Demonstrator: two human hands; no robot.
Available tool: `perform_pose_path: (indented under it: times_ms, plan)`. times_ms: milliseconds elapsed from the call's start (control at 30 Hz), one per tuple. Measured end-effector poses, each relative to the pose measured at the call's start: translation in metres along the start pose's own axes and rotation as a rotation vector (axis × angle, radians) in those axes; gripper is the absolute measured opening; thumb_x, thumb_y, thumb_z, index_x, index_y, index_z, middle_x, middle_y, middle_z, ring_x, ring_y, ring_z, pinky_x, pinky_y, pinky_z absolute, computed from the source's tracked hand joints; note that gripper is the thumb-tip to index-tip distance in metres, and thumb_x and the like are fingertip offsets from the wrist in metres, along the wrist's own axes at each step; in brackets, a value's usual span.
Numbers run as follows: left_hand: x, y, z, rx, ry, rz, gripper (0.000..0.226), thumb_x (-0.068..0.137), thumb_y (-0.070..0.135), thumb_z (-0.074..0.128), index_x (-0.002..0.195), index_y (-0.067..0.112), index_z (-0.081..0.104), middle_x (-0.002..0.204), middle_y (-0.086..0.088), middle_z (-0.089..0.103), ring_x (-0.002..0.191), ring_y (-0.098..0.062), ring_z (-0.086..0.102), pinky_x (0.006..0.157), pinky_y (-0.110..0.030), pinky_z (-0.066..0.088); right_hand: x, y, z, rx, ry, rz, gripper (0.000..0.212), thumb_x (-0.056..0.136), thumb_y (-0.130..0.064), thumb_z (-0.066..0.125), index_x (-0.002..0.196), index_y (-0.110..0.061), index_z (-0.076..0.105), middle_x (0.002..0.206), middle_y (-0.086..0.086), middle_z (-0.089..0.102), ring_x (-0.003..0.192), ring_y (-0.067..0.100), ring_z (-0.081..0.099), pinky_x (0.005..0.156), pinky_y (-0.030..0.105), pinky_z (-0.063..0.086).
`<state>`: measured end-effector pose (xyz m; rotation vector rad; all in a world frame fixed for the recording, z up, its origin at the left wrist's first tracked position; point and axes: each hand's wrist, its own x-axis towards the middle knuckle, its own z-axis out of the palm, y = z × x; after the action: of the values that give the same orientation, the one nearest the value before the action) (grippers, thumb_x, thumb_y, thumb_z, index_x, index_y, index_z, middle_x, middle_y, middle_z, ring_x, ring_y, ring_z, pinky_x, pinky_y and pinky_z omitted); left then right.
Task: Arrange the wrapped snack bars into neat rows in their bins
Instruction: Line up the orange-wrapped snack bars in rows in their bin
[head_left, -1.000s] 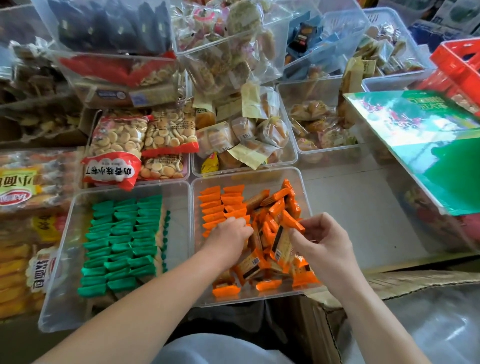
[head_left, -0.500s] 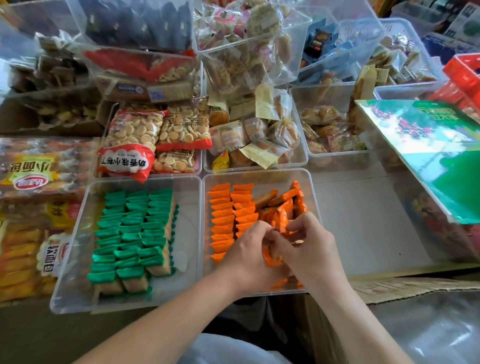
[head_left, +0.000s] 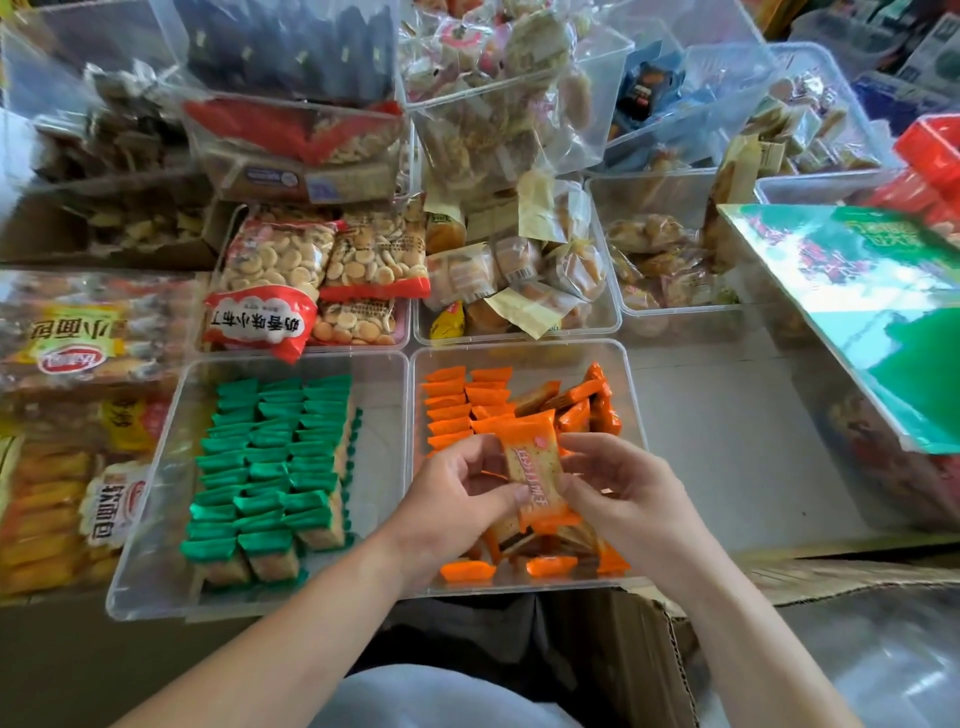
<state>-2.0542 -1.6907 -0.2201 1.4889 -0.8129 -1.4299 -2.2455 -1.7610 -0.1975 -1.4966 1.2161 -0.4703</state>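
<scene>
Over the orange bin (head_left: 519, 349), a clear plastic tub at the near edge of the display, both hands hold a single orange-wrapped snack bar (head_left: 535, 467) with its printed face up. The left hand (head_left: 457, 499) pinches the bar's left edge and lower end between thumb and curled fingers. The right hand (head_left: 623, 493) curls its fingers against the bar's right edge, thumb near the lower end. Inside the orange bin, two neat orange rows (head_left: 457, 405) stand along its left side, and a loose orange heap (head_left: 582, 405) fills its right side and near end. Just left of the orange bin, touching it, a second clear bin (head_left: 156, 519) carries green-wrapped bars (head_left: 275, 467) lined up in three rows. Behind that sit bags of small round biscuits (head_left: 280, 270). Right of the orange bin, well apart, a green printed box (head_left: 883, 312) lies tilted.
</scene>
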Motion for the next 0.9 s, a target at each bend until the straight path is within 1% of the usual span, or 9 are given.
perform_pose_path:
  times_ms: [100,200,267,333,400,467,600,733,900]
  plan:
    - [0.0,0.001,0.003,0.041,-0.057,0.023,0.032,0.093,0.004,0.076,0.121,0.018,0.072,0.115,-0.003,0.077,0.111,-0.02,0.073,0.1,-0.037,0.058,0.0,0.0,0.0,-0.005,-0.008,0.005,0.037,0.09,-0.03,0.08,0.123,-0.04,0.067,0.093,-0.016,0.074,0.086,0.004,0.068,0.072,0.022,0.058]
    - [0.013,-0.01,-0.001,0.193,-0.082,0.035,0.036,0.094,0.006,0.076,0.124,0.025,0.071,0.119,-0.002,0.073,0.109,-0.015,0.071,0.098,-0.033,0.058,0.004,0.005,-0.004,-0.059,0.066,-0.011,0.027,0.091,-0.029,0.079,0.113,-0.039,0.068,0.085,-0.012,0.069,0.076,0.006,0.064,0.062,0.019,0.052]
    - [0.029,-0.026,-0.007,0.578,-0.048,0.001,0.035,0.097,0.013,0.071,0.127,0.03,0.067,0.124,0.004,0.068,0.109,-0.011,0.067,0.099,-0.034,0.057,0.005,0.008,-0.011,-0.037,0.153,-0.014,0.021,0.09,-0.022,0.078,0.104,-0.035,0.067,0.084,-0.009,0.068,0.072,0.006,0.063,0.061,0.02,0.051]
    - [0.044,-0.043,-0.005,0.994,-0.097,-0.022,0.021,0.097,0.022,0.065,0.116,0.028,0.068,0.118,0.006,0.068,0.107,-0.016,0.065,0.095,-0.039,0.056,0.004,0.013,-0.018,0.04,0.231,0.028,0.02,0.089,-0.017,0.078,0.099,-0.03,0.066,0.084,-0.003,0.07,0.071,0.007,0.065,0.065,0.027,0.054]
    - [0.054,-0.056,0.006,1.153,-0.179,-0.07,0.016,0.095,0.027,0.064,0.111,0.024,0.066,0.114,0.001,0.068,0.107,-0.026,0.065,0.09,-0.042,0.056,0.002,0.018,-0.022,0.083,0.277,0.073,0.019,0.088,-0.016,0.079,0.096,-0.027,0.066,0.084,-0.001,0.071,0.069,0.006,0.065,0.065,0.026,0.054]
    - [0.062,-0.065,0.02,1.215,-0.212,-0.095,0.03,0.095,0.031,0.065,0.123,0.022,0.06,0.123,-0.004,0.067,0.112,-0.032,0.064,0.091,-0.045,0.056,-0.001,0.024,-0.024,0.086,0.286,0.1,0.018,0.088,-0.016,0.08,0.095,-0.026,0.067,0.083,-0.001,0.072,0.068,0.004,0.065,0.062,0.019,0.051]
    - [0.072,-0.078,0.038,1.191,-0.164,-0.046,0.037,0.092,0.034,0.07,0.123,0.026,0.05,0.116,-0.003,0.069,0.104,-0.032,0.067,0.082,-0.045,0.058,-0.01,0.03,-0.03,0.106,0.268,0.115,0.016,0.089,-0.015,0.08,0.096,-0.024,0.068,0.081,-0.003,0.074,0.069,0.005,0.067,0.061,0.014,0.05]
    - [0.07,-0.084,0.038,1.027,-0.115,-0.047,0.047,0.088,0.035,0.077,0.132,0.03,0.061,0.126,0.005,0.068,0.113,-0.022,0.065,0.094,-0.038,0.056,-0.011,0.03,-0.039,0.104,0.255,0.11,0.017,0.089,-0.013,0.08,0.096,-0.022,0.068,0.079,-0.006,0.073,0.068,0.005,0.067,0.059,0.014,0.051]
    - [0.05,-0.063,0.018,0.782,0.054,0.055,0.015,0.084,0.036,0.082,0.096,0.031,0.075,0.097,0.015,0.064,0.089,-0.005,0.059,0.079,-0.025,0.048,0.002,0.03,-0.034,0.01,0.205,0.131,0.022,0.09,-0.019,0.077,0.101,-0.031,0.063,0.085,-0.002,0.071,0.075,0.014,0.07,0.062,0.026,0.056]
